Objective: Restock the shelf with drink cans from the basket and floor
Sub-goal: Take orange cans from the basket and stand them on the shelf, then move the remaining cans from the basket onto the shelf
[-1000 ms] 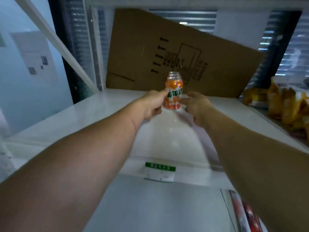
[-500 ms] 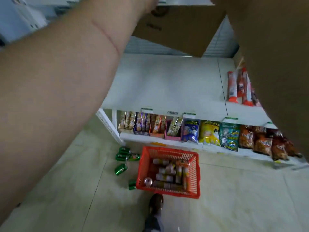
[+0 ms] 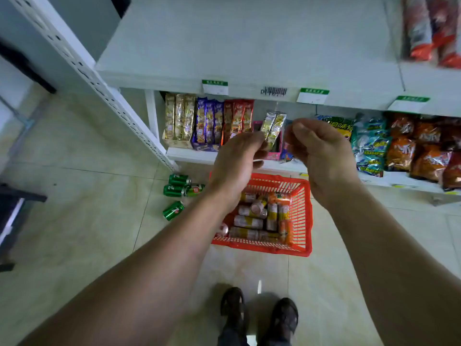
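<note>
A red plastic basket (image 3: 305,216) stands on the tiled floor in front of my feet, with several orange and pale drink cans (image 3: 250,222) lying in it. Several green cans (image 3: 173,210) lie on the floor just left of the basket, near the shelf post. The white middle shelf (image 3: 249,46) above is mostly bare. My left hand (image 3: 237,161) and my right hand (image 3: 321,151) hang side by side in the air above the basket's far end. Both hold nothing, and their fingers are loosely curled.
The bottom shelf holds rows of snack packs (image 3: 209,121) and chip bags (image 3: 401,148). Red tube packs (image 3: 431,28) lie at the middle shelf's right end. A slanted white shelf post (image 3: 112,101) runs down at left. My shoes (image 3: 259,313) stand below the basket.
The orange can I set on the upper shelf is out of view. My gaze has dropped to the floor, and both empty hands have come down from the shelf to above the basket.
</note>
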